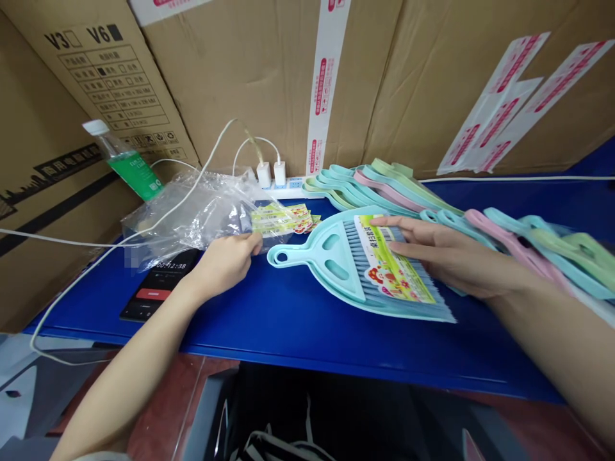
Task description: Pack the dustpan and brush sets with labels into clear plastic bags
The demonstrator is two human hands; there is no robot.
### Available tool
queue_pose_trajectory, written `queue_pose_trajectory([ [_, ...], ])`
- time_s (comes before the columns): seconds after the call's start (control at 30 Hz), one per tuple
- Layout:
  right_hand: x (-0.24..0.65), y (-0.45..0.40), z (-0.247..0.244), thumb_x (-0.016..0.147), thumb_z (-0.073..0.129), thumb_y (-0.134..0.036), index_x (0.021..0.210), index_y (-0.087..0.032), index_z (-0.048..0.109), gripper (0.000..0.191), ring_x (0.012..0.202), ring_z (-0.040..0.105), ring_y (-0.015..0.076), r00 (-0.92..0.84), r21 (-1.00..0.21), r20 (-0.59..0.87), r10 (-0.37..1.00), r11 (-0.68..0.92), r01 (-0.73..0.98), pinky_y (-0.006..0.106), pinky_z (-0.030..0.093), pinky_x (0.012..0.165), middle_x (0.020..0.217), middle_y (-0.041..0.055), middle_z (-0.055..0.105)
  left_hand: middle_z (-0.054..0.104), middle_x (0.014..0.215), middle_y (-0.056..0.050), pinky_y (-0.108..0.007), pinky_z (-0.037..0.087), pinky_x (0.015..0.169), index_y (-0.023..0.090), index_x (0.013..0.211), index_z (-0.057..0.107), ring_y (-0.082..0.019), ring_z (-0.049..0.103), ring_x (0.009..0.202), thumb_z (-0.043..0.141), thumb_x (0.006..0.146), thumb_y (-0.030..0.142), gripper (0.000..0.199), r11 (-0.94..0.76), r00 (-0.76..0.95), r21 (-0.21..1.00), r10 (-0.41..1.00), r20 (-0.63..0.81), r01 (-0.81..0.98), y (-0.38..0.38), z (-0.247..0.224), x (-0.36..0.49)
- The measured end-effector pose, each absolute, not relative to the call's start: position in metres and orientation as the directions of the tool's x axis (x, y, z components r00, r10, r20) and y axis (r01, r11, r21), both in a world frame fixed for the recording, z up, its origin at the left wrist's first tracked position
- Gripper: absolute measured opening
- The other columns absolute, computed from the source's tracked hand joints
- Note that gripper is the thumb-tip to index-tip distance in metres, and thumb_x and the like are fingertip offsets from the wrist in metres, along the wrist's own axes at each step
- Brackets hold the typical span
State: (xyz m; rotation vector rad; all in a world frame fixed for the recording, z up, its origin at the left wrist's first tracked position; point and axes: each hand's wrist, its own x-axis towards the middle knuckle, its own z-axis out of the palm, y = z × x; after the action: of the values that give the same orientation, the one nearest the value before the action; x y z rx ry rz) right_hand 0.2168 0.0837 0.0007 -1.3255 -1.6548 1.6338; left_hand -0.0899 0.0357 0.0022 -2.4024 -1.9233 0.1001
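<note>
A light blue mini dustpan with a brush [336,256] lies on the blue table [288,326], a yellow-green paper label [391,269] on its bristles. My right hand [446,256] lies flat with spread fingers on the label and brush, pressing it down. My left hand [225,259] pinches a paper label at the edge of a stack of labels [283,219], which sits at the mouth of a clear plastic bag [192,214].
Pastel dustpans and brushes [384,186] are piled behind and to the right [552,243]. A phone [158,285] lies at the left, a green-labelled bottle [125,160] behind it. A power strip with chargers [276,179] and white cables run along the cardboard boxes [240,70].
</note>
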Motion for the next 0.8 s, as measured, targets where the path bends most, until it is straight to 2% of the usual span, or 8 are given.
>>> queue_pose_trajectory([
  [0.13,0.213,0.08,0.01,0.09,0.054,-0.024,0.147,-0.027,0.038,0.059,0.106,0.068,0.0228,-0.323,-0.909,-0.389,0.863,-0.303,0.285,0.034,0.058,0.088,0.115,0.0072,0.072,0.068,0.084,-0.002,-0.029,0.046,0.07,0.02,0.094,0.053,-0.019,0.066,0.075,0.044,0.079,0.005,0.023,-0.333,0.341,0.137,0.939,-0.038,0.933,0.032,0.005,-0.096],
  [0.27,0.21,0.079,0.011,0.091,0.053,-0.023,0.147,-0.026,0.037,0.059,0.101,0.069,0.0212,-0.309,-0.912,-0.384,0.87,-0.304,0.276,0.031,0.059,0.082,0.113,0.0073,0.072,0.069,0.088,-0.002,-0.026,0.048,0.072,0.02,0.097,0.059,-0.015,0.064,0.079,0.043,0.079,0.005,0.028,-0.479,0.536,0.336,0.838,-0.099,0.811,0.027,0.011,-0.107],
  [0.43,0.21,0.08,0.007,0.092,0.051,-0.021,0.147,-0.025,0.037,0.056,0.092,0.07,0.0187,-0.309,-0.917,-0.376,0.874,-0.303,0.261,0.027,0.059,0.074,0.112,0.0074,0.071,0.07,0.091,-0.004,-0.026,0.049,0.073,0.019,0.102,0.067,-0.016,0.064,0.081,0.056,0.087,0.024,0.019,-0.461,0.612,0.499,0.768,-0.189,0.734,0.022,0.018,-0.118],
  [0.53,0.211,0.081,0.005,0.092,0.051,-0.021,0.145,-0.026,0.038,0.055,0.092,0.07,0.0194,-0.289,-0.909,-0.385,0.877,-0.306,0.283,0.029,0.059,0.075,0.107,0.0064,0.072,0.068,0.081,-0.002,-0.023,0.046,0.067,0.02,0.095,0.07,-0.014,0.063,0.074,0.066,0.085,0.036,0.02,-0.403,0.588,0.512,0.761,-0.273,0.759,0.022,0.022,-0.118],
  [0.6,0.211,0.081,0.005,0.092,0.05,-0.022,0.144,-0.027,0.039,0.054,0.092,0.07,0.0205,-0.301,-0.911,-0.371,0.879,-0.282,0.3,0.032,0.059,0.078,0.103,0.0056,0.072,0.065,0.071,0.001,-0.022,0.042,0.062,0.019,0.085,0.069,-0.012,0.059,0.066,0.064,0.087,0.04,0.022,-0.399,0.588,0.501,0.749,-0.304,0.768,0.023,0.023,-0.116],
  [0.67,0.21,0.08,0.005,0.092,0.05,-0.021,0.143,-0.026,0.039,0.052,0.092,0.069,0.0203,-0.297,-0.91,-0.369,0.88,-0.278,0.307,0.032,0.059,0.079,0.1,0.0053,0.072,0.058,0.061,0.003,-0.021,0.037,0.057,0.018,0.077,0.064,-0.01,0.052,0.057,0.057,0.09,0.041,0.027,-0.408,0.574,0.478,0.771,-0.276,0.778,0.025,0.022,-0.114],
  [0.73,0.208,0.08,0.005,0.093,0.05,-0.02,0.142,-0.024,0.038,0.051,0.091,0.069,0.019,-0.279,-0.905,-0.38,0.882,-0.292,0.311,0.029,0.059,0.079,0.099,0.0054,0.071,0.052,0.058,0.005,-0.022,0.033,0.054,0.019,0.083,0.061,-0.01,0.046,0.052,0.054,0.091,0.044,0.027,-0.391,0.494,0.412,0.851,-0.18,0.823,0.027,0.017,-0.113],
  [0.8,0.207,0.08,0.004,0.093,0.049,-0.019,0.14,-0.023,0.039,0.048,0.089,0.069,0.0184,-0.298,-0.905,-0.378,0.877,-0.282,0.318,0.027,0.059,0.078,0.099,0.0055,0.071,0.049,0.059,0.006,-0.024,0.032,0.055,0.018,0.105,0.059,-0.012,0.046,0.053,0.056,0.089,0.049,0.035,-0.326,0.369,0.315,0.926,-0.085,0.891,0.029,0.012,-0.113],
])
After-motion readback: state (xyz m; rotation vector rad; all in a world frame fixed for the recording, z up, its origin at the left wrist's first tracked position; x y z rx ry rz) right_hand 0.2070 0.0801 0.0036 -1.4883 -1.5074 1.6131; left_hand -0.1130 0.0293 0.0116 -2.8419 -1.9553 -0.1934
